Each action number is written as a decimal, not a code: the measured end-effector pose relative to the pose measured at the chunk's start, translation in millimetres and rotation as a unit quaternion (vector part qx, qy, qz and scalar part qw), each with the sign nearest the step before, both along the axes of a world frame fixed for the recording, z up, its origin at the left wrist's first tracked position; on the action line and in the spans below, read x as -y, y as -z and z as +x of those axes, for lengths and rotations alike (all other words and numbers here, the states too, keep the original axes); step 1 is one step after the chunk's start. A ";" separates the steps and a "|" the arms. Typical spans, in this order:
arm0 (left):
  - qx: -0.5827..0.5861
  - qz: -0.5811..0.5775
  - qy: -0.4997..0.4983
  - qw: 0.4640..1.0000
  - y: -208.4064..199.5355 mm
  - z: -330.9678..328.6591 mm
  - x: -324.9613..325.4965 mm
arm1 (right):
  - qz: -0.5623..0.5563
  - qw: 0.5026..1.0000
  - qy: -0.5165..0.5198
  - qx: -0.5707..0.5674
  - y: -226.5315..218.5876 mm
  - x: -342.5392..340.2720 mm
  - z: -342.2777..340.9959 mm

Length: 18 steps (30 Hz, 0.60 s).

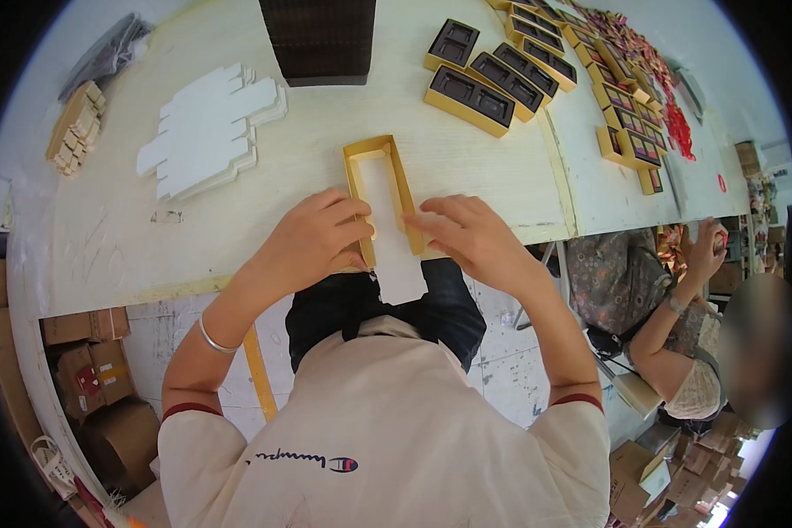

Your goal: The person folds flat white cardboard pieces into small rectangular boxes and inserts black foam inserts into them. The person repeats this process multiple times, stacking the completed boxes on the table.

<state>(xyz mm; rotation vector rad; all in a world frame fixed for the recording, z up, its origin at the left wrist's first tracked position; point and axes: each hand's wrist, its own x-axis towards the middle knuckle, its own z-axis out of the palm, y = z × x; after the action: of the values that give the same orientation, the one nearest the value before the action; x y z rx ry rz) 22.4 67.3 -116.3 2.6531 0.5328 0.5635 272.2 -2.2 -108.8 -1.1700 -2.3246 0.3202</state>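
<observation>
A long, narrow carton [354,172] with gold walls and a white inside lies partly folded at the table's front edge. Its far end and two long sides stand up, while the white near end lies flat and reaches past the edge over my lap. My left hand [321,233] is closed on the left wall, fingertips over its top and thumb low beside it. At the right wall, my right hand [466,233] has its fingers loosely bent and apart, the tips touching that wall. A stack of flat white carton blanks [204,132] lies to the left.
Beyond the carton stands a tall dark brown stack [321,44]. Gold boxes with black inserts [471,97] sit back right, and filled gold boxes [629,132] farther right. Folded pieces [77,128] are at far left. Another person's arm [669,321] shows at right; cardboard boxes [97,378] fill a lower shelf.
</observation>
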 end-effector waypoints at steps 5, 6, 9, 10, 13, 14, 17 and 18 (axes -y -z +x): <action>0.004 -0.082 -0.026 0.996 2.6 2.5 -0.7 | -0.039 0.997 -0.067 -0.022 7.3 -13.9 -3.4; 0.005 -0.091 -0.033 0.995 5.1 4.4 0.1 | -0.032 0.997 -0.058 -0.028 10.1 -14.1 -9.0; 0.036 -0.107 -0.094 0.989 10.3 18.5 14.5 | -0.007 0.998 -0.025 -0.064 23.2 -14.9 -24.6; 0.046 -0.100 -0.103 0.989 9.7 23.4 19.0 | 0.002 0.997 -0.016 -0.079 25.9 -14.5 -27.5; 0.065 -0.096 -0.117 0.986 9.8 30.3 23.9 | -0.074 0.990 0.018 -0.120 23.2 -8.6 -27.7; 0.063 -0.107 -0.113 0.986 11.2 30.0 23.5 | -0.092 0.986 0.033 -0.132 21.8 -4.6 -28.2; 0.077 -0.130 -0.107 0.983 18.6 24.4 24.6 | -0.080 0.988 0.057 -0.119 13.0 10.9 -28.3; 0.083 -0.137 -0.109 0.981 20.6 20.8 25.4 | -0.031 0.995 0.049 -0.084 9.1 16.8 -23.8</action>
<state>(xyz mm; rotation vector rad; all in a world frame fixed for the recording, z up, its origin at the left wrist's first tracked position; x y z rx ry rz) 43.2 41.9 -136.9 2.2803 0.7936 0.7133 248.4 -19.1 -117.9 -1.2320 -2.1186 0.4420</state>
